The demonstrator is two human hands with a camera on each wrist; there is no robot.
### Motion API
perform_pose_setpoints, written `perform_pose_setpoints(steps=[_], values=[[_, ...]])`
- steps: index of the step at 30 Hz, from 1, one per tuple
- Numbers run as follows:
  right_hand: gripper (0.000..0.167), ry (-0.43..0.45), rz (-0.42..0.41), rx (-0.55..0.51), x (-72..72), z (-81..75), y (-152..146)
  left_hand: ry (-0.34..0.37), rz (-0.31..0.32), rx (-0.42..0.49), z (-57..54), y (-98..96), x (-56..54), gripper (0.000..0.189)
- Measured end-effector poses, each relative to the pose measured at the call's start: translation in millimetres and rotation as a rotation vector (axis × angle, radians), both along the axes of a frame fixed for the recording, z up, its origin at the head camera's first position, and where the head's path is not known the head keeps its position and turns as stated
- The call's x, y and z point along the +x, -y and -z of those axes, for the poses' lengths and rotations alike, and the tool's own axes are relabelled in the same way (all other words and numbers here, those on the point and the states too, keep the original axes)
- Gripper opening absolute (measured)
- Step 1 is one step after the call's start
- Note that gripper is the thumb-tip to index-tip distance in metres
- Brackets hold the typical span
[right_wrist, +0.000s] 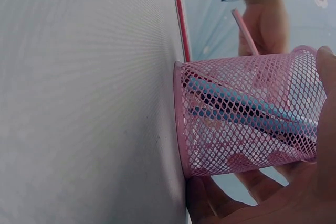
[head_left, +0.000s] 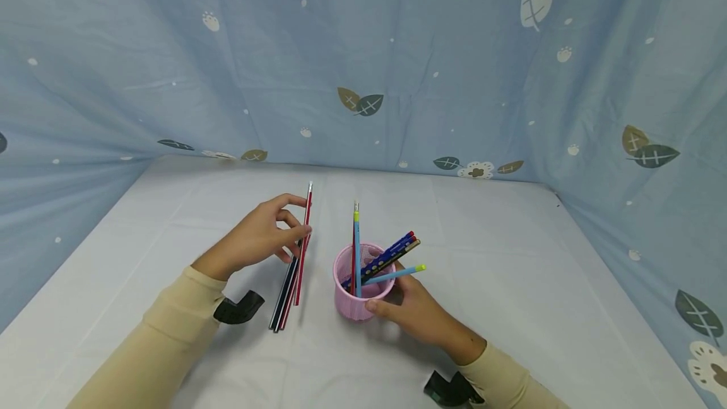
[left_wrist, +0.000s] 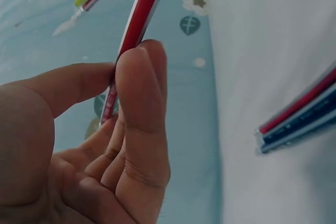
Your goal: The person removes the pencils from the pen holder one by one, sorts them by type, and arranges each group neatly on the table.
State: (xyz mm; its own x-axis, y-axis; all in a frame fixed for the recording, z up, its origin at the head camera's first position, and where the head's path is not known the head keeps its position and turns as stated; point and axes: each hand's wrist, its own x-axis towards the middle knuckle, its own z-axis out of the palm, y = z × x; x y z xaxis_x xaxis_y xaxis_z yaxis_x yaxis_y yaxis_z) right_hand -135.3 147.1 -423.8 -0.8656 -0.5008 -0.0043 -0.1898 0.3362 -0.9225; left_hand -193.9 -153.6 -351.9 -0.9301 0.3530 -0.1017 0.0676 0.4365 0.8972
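Observation:
My left hand (head_left: pixel 258 235) pinches a red pencil (head_left: pixel 300 273) with pale stripes between thumb and fingers, as the left wrist view shows close up. Below it, a few dark blue and red pencils (head_left: pixel 280 311) lie side by side on the white table. My right hand (head_left: pixel 423 314) holds the side of a pink mesh pencil cup (head_left: pixel 353 312), which stands upright on the table. Several pencils lean in the cup: a light blue one (head_left: pixel 357 245) with a yellow end, a second light blue one (head_left: pixel 397 274), a red one and dark blue dotted ones (head_left: pixel 392 251).
The white cloth table top (head_left: pixel 483 238) runs back to a blue leaf-patterned curtain (head_left: pixel 272 55), which also hangs along both sides. Black wrist mounts (head_left: pixel 238 308) sit at both cuffs.

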Motion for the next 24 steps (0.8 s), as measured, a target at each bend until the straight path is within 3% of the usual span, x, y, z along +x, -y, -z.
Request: perform_pose_setpoints(steps=[13, 24], values=[[0.074, 0.013, 0.007, 0.006, 1.7, -2.8, 0, 0.074, 0.056, -0.044, 13.1, 10.5, -8.1, 0.057], [0.075, 0.004, -0.010, -0.006, 1.1, -1.9, -1, 0.149, 0.045, -0.065, 25.7, 20.2, -14.3, 0.060]])
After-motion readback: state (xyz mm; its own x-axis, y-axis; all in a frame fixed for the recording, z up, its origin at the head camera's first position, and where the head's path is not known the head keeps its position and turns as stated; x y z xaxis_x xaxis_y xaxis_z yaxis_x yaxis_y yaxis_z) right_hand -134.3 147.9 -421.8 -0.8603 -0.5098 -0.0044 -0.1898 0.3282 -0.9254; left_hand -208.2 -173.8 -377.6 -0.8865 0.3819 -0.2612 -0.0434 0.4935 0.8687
